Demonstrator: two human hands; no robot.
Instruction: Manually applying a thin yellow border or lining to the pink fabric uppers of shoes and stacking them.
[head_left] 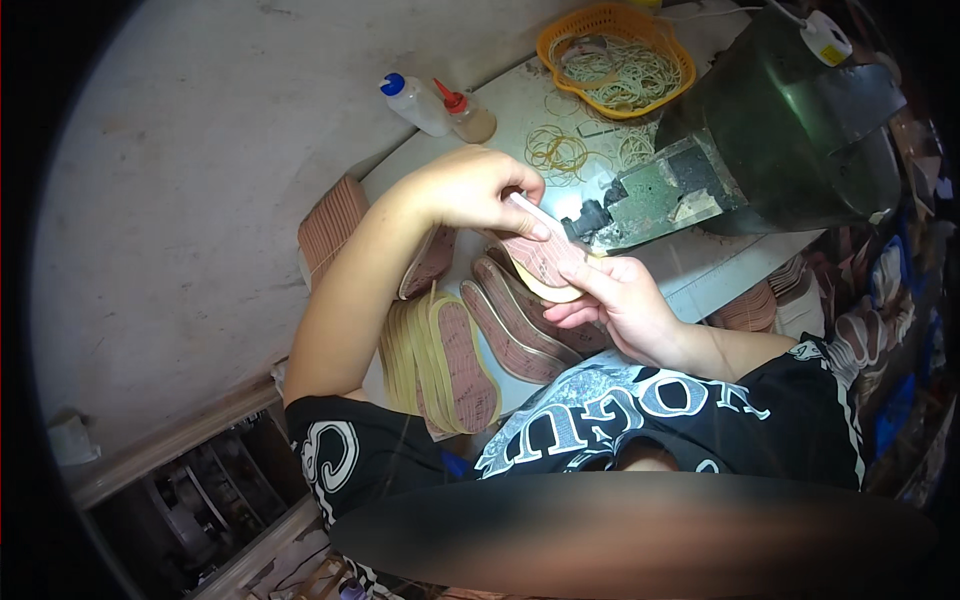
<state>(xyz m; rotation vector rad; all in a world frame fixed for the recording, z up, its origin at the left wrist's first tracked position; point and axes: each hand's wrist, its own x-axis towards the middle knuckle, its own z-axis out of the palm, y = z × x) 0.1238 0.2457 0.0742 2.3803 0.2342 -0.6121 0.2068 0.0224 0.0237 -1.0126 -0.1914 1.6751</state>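
Observation:
A pinkish-brown shoe insole (538, 258) with a pale yellow edge is held between my two hands, close to the small dark working head (588, 222) of a green machine. My left hand (470, 188) bends over its far end, thumb on top and fingers curled at the white edge. At the near end, my right hand (632, 305) pinches the insole with the thumb above; the other fingers are partly under it. Whether the insole touches the machine head is hard to tell. Below my hands lies a row of yellow-edged insoles (465, 370), beside several pale-edged insoles (512, 340).
The green machine (790, 140) fills the right of the table (690, 285). Behind stand an orange basket (548, 45) of thin cord, loose yellowish loops (556, 150), a blue-capped bottle (415, 105) and a red-capped bottle (470, 120). Stacked insoles (333, 225) stand near the wall.

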